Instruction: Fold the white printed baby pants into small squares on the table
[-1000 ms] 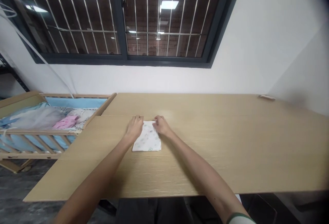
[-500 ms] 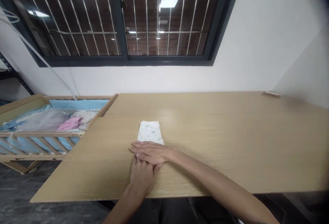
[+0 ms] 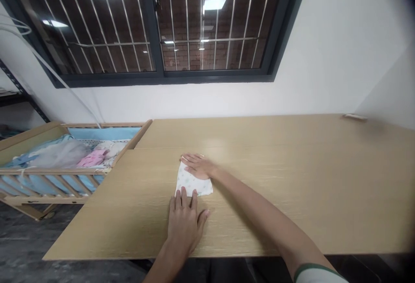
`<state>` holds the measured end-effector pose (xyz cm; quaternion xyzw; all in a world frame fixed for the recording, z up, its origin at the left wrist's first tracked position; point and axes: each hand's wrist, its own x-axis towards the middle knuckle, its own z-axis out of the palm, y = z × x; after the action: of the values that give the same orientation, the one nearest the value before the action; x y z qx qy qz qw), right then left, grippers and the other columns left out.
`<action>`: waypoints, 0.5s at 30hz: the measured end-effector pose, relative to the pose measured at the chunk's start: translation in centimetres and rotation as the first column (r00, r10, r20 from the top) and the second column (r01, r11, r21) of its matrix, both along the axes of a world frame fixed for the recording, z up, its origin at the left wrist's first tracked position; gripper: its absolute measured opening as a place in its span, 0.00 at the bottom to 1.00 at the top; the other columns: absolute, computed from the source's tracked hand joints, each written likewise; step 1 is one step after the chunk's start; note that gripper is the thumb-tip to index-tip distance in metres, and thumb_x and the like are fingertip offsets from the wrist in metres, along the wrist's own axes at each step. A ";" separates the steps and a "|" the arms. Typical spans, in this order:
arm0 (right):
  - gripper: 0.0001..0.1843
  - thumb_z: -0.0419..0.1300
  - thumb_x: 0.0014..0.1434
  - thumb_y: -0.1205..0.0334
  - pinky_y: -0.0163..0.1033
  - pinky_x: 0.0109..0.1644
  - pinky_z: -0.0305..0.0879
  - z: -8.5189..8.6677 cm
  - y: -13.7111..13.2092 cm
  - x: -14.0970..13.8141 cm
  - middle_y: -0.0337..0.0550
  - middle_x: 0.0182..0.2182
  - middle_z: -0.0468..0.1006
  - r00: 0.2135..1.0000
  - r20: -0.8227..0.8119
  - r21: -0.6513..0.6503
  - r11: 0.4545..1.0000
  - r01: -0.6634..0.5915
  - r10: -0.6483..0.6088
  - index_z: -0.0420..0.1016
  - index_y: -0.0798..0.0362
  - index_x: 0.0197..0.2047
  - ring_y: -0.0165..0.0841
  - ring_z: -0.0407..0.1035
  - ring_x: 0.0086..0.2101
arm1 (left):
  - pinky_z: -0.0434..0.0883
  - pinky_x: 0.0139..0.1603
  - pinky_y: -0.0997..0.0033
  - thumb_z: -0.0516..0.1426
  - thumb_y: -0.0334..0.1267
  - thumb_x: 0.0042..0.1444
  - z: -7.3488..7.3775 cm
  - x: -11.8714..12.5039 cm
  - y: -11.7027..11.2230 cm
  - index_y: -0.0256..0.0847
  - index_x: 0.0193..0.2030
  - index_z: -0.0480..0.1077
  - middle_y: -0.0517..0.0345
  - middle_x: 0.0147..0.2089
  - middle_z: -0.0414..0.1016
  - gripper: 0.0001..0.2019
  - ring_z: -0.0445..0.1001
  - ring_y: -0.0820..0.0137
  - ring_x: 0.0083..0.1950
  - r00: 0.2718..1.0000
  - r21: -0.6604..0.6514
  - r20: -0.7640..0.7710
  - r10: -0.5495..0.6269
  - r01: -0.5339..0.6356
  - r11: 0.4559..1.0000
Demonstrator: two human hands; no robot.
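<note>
A small folded white cloth with a faint printed pattern (image 3: 191,183) lies on the light wooden table (image 3: 292,179). My right hand (image 3: 198,165) rests flat and open on the cloth's far end, fingers pointing left. Flat on the table just in front of the cloth lies my left hand (image 3: 185,223), fingers together and stretched, their tips touching the cloth's near edge. Neither hand grips anything.
A wooden baby crib (image 3: 61,162) with blue lining, pink and white clothes and a grey net stands to the left of the table. A barred window (image 3: 162,23) and white wall lie behind. A small flat object (image 3: 354,117) sits at the far right corner.
My right hand has slid from the cloth's near end to its far end. My left hand stayed at the near edge. The camera shifted slightly.
</note>
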<state>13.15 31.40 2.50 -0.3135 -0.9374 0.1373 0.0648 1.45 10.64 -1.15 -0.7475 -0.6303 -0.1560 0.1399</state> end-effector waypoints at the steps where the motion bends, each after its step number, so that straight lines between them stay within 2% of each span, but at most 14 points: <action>1: 0.33 0.37 0.74 0.43 0.50 0.75 0.33 -0.1 0.5 0.1 0.39 0.74 0.43 1.000 0.005 0.012 1.000 0.011 -0.011 0.45 0.46 0.77 0.36 0.36 0.73 | 0.64 0.62 0.40 0.51 0.53 0.66 0.0 0.0 0.0 0.37 0.68 0.66 0.30 0.68 0.64 0.30 0.64 0.40 0.67 1.000 0.002 -0.001 -0.002 0.002 1.000; 5: 0.34 0.36 0.74 0.45 0.50 0.75 0.33 -0.3 0.9 0.1 0.43 0.75 0.44 1.000 0.006 0.081 0.996 0.027 -0.028 0.46 0.50 0.77 0.37 0.36 0.73 | 0.65 0.62 0.40 0.50 0.54 0.66 0.0 0.0 0.0 0.35 0.68 0.65 0.29 0.68 0.64 0.31 0.64 0.40 0.67 1.000 -0.002 -0.003 -0.016 0.016 1.000; 8: 0.33 0.40 0.74 0.49 0.52 0.74 0.35 -0.1 -0.5 0.1 0.50 0.75 0.45 0.997 -0.058 0.206 0.977 0.057 -0.046 0.49 0.56 0.76 0.41 0.37 0.73 | 0.65 0.62 0.40 0.51 0.54 0.66 0.2 -0.2 0.1 0.34 0.68 0.64 0.28 0.67 0.64 0.32 0.64 0.40 0.67 0.999 -0.030 -0.001 -0.033 0.033 0.999; 10: 0.31 0.45 0.73 0.52 0.55 0.72 0.41 0.5 -2.1 0.4 0.56 0.73 0.50 0.991 -0.119 0.269 0.958 0.099 -0.069 0.54 0.57 0.74 0.45 0.43 0.71 | 0.65 0.63 0.43 0.52 0.50 0.66 0.6 -1.0 0.5 0.32 0.68 0.63 0.28 0.67 0.64 0.30 0.65 0.42 0.67 0.998 -0.079 0.001 -0.067 0.067 0.995; 12: 0.25 0.48 0.71 0.55 0.56 0.68 0.50 1.5 -4.1 1.0 0.59 0.67 0.62 0.983 -0.149 0.255 0.957 0.138 -0.102 0.65 0.56 0.67 0.47 0.55 0.66 | 0.68 0.62 0.48 0.51 0.42 0.67 1.3 -2.6 1.3 0.30 0.68 0.63 0.30 0.66 0.67 0.26 0.69 0.47 0.65 0.992 -0.162 0.029 -0.119 0.122 0.979; 14: 0.20 0.50 0.71 0.54 0.54 0.63 0.56 2.6 -6.1 2.0 0.57 0.56 0.73 0.981 -0.142 0.165 0.974 0.156 -0.133 0.73 0.55 0.57 0.46 0.64 0.58 | 0.71 0.58 0.56 0.49 0.34 0.67 2.0 -4.6 2.2 0.33 0.65 0.65 0.37 0.61 0.73 0.21 0.73 0.55 0.60 0.981 -0.236 0.098 -0.166 0.185 0.954; 15: 0.20 0.52 0.70 0.51 0.53 0.62 0.58 3.1 -7.2 2.6 0.56 0.52 0.75 0.982 -0.127 0.109 0.982 0.156 -0.142 0.75 0.55 0.53 0.45 0.66 0.55 | 0.72 0.56 0.59 0.48 0.32 0.67 2.3 -5.6 2.8 0.35 0.62 0.68 0.41 0.58 0.75 0.19 0.74 0.58 0.57 0.971 -0.250 0.138 -0.196 0.226 0.942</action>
<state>15.78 24.22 5.59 -0.3697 -0.9122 0.0947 0.1492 -4.11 13.39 1.13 -0.8128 -0.5685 -0.1262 -0.0137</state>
